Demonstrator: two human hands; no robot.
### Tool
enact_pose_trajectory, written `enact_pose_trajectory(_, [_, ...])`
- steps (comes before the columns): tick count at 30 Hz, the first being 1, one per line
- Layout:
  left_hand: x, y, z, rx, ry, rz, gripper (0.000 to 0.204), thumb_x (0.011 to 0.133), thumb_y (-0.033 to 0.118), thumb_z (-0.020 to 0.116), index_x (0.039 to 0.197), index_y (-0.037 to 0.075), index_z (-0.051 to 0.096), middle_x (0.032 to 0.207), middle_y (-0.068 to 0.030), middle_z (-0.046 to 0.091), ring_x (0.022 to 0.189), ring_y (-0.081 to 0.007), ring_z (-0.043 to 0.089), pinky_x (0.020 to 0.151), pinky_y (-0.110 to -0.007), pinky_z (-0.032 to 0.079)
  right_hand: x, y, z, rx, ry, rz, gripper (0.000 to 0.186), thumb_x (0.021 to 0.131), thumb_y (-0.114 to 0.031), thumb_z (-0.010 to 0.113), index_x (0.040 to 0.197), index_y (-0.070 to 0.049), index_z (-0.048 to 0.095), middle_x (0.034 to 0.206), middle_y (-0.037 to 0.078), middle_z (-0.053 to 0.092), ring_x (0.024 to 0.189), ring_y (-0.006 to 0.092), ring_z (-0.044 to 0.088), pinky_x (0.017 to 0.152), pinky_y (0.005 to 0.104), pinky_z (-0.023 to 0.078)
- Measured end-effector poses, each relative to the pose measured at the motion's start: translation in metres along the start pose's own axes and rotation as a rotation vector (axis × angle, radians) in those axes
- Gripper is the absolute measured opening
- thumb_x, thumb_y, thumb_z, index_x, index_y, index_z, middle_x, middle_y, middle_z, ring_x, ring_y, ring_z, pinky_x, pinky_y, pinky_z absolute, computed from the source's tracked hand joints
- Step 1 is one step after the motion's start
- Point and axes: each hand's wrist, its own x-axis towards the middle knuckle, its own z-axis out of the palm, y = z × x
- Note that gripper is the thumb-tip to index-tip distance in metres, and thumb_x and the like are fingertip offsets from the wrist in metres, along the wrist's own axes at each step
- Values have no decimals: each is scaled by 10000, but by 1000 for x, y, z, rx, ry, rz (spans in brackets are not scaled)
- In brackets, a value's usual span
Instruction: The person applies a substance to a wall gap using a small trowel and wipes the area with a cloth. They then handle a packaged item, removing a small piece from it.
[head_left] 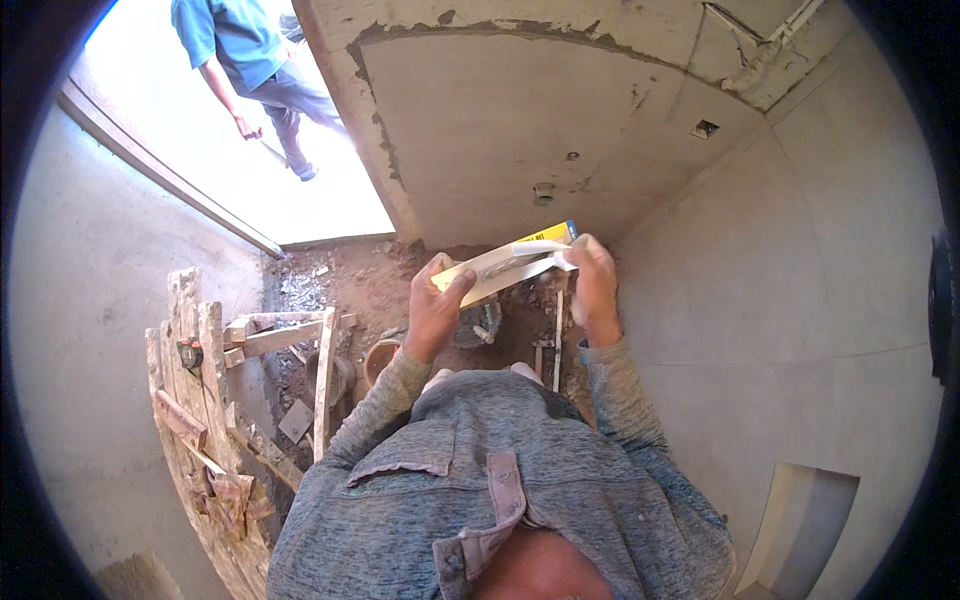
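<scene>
In front of my chest is a long, narrow package [490, 276] with a pale cream face, a yellow edge and a blue tip at its far right end. It lies tilted, the right end higher in the picture. A slim, greyish thing shows along its middle, too unclear to name. My left hand [434, 308] grips the package's left end, thumb on top. At the other end, my right hand [597, 292] is closed on a white strip [545, 264] that stands partly away from the package; some of its fingers are hidden.
Rough wooden planks [215, 400] on a frame stand at left, bearing a tape measure [190, 352]. Buckets [381, 360] and rubble lie on the dirt floor. Plastered walls [720, 270] rise ahead and right. Beyond the bright doorway stands a person [245, 50] in a blue-green shirt.
</scene>
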Motion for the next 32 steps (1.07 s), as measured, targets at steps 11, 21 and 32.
enact_pose_trajectory(11, [-11,31,-22,-201,147,-111,127,938,103,656,879,39,564,806,-12,613,712,-73,575,629,-245,516,28,-21,-135,-1451,442,-643,338,860,-166,724,1143,-9,627,1112,173,644,983,271,642,819,373,540])
enact_pose_trajectory(21, [-10,26,1,-234,31,-96,125,935,91,658,884,46,554,819,-13,610,705,-69,572,632,-243,512,-23,-11,9,-980,-293,-568,282,848,-190,750,1066,-31,668,1012,137,642,1031,320,634,948,419,503])
enact_pose_trajectory(32, [-9,0,-4,-244,69,-68,145,925,117,679,913,39,557,849,-14,614,737,-70,563,666,-251,506,-14,-25,-9,-786,13,-117,176,869,-175,710,913,-30,621,1094,179,717,1120,253,675,985,386,502])
